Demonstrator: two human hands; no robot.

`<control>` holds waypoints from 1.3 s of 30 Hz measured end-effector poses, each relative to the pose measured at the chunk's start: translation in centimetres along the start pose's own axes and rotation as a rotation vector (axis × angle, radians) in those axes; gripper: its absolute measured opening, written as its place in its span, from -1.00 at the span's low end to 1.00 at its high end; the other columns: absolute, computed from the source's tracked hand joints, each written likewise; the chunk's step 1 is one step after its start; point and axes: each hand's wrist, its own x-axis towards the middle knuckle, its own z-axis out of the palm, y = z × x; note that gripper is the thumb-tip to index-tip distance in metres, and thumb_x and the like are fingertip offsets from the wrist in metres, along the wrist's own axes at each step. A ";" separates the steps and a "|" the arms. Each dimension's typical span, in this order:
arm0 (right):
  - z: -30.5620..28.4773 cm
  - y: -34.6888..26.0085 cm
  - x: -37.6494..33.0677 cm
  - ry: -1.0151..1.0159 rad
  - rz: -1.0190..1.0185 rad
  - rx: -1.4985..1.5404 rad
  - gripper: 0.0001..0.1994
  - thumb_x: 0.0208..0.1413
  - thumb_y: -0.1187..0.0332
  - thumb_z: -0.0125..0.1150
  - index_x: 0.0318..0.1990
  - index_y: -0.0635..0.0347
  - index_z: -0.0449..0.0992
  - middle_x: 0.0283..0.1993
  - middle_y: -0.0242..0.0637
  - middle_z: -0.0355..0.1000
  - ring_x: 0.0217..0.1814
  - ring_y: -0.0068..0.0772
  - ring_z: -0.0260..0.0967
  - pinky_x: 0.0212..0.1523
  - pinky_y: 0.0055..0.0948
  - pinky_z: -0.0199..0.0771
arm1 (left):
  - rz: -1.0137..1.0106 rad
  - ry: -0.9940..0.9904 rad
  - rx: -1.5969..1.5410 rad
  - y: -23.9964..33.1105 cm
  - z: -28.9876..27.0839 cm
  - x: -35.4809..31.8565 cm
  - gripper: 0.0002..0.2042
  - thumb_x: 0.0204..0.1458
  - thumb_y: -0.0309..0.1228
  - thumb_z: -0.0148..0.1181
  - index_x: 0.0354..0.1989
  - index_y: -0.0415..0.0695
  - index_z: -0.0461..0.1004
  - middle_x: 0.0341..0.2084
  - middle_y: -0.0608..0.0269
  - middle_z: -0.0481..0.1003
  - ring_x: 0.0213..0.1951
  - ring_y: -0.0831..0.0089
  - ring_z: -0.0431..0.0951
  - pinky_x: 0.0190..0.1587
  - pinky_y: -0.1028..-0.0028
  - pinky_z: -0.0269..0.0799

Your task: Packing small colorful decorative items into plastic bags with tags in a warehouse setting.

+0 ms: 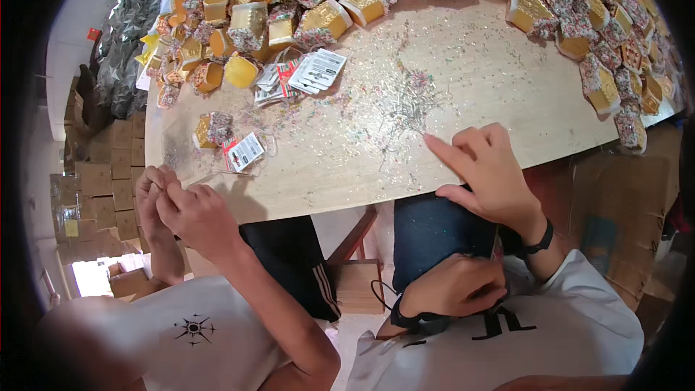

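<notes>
My right hand (486,172) is over the table's near edge, index finger stretched out and thumb apart. Its index fingertip reaches the edge of a loose pile of thin silvery metal pins or wires (407,107). My left hand (457,286) is held low in front of my shirt, below the table edge. Its fingers are curled closed; what they hold, if anything, is hidden. Both wrists wear black bands.
A co-worker's hands (181,203) are pinched together at the left. Tags (318,71) lie in a stack, near a small house-shaped ornament (210,130) and another tag (244,152). Gold, sprinkle-covered ornaments (365,1) heap along the table's (492,94) far side. Cardboard boxes (94,179) stand left.
</notes>
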 end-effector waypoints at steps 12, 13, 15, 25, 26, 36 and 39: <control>0.4 0.4 -0.4 0.069 0.094 0.024 -0.49 -0.26 0.22 0.39 -0.03 0.02 0.50 -0.39 -0.38 0.17 -0.34 -0.34 0.10 -0.35 -0.44 0.21 | 0.241 0.357 -0.046 -0.2 0.0 -0.2 -0.77 -0.21 -0.73 0.20 -0.33 -0.22 0.46 -0.51 0.18 0.47 -0.64 0.39 0.41 -0.58 0.51 0.28; 0.3 0.2 -0.1 0.042 0.043 -0.027 -0.49 -0.27 0.23 0.40 -0.04 0.02 0.51 -0.39 -0.40 0.18 -0.34 -0.34 0.11 -0.34 -0.44 0.22 | 0.239 0.356 -0.040 -0.3 0.0 -0.2 -0.77 -0.21 -0.73 0.20 -0.33 -0.22 0.46 -0.51 0.18 0.47 -0.64 0.39 0.41 -0.58 0.51 0.28; 0.4 0.1 -0.1 0.019 -0.009 -0.075 -0.49 -0.28 0.23 0.40 -0.05 0.03 0.51 -0.38 -0.41 0.18 -0.34 -0.34 0.11 -0.33 -0.43 0.23 | 0.268 0.463 -0.042 -0.4 0.3 -0.1 -0.77 -0.20 -0.74 0.18 -0.32 -0.24 0.47 -0.55 0.19 0.47 -0.66 0.43 0.39 -0.60 0.53 0.25; 0.1 1.8 -3.9 0.130 0.032 -0.063 -0.60 -0.33 0.38 0.42 -0.19 -0.07 0.58 -0.20 -0.51 0.38 -0.16 -0.35 0.20 -0.17 -0.43 0.27 | 0.116 0.917 0.176 -1.3 1.2 0.2 -0.87 0.04 -0.72 -0.08 -0.32 -0.30 0.39 -0.51 0.14 0.43 -0.47 0.50 0.39 -0.38 0.60 0.28; 0.7 2.0 -4.0 0.164 0.015 -0.024 -0.63 -0.32 0.39 0.40 -0.20 -0.05 0.58 -0.20 -0.52 0.40 -0.17 -0.35 0.21 -0.19 -0.44 0.27 | 0.067 0.917 0.285 -1.6 1.0 0.3 -0.90 0.08 -0.71 -0.12 -0.31 -0.28 0.33 -0.49 0.17 0.38 -0.43 0.51 0.33 -0.34 0.60 0.25; 0.2 2.3 -4.4 0.307 -0.045 0.115 -0.82 -0.33 0.43 0.31 -0.44 0.00 0.57 -0.35 -0.62 0.45 -0.34 -0.42 0.21 -0.29 -0.47 0.23 | 0.024 1.132 0.101 -2.9 1.9 0.8 -0.92 0.24 -0.46 -0.15 -0.28 -0.19 0.22 -0.44 0.26 0.32 -0.49 0.67 0.20 -0.46 0.71 0.12; 0.2 2.2 -4.2 0.304 -0.043 0.125 -0.82 -0.34 0.45 0.29 -0.44 0.01 0.55 -0.34 -0.59 0.44 -0.32 -0.39 0.21 -0.27 -0.44 0.23 | 0.038 1.128 0.111 -3.1 1.9 0.9 -0.93 0.24 -0.47 -0.15 -0.28 -0.18 0.23 -0.44 0.27 0.32 -0.50 0.69 0.19 -0.47 0.73 0.11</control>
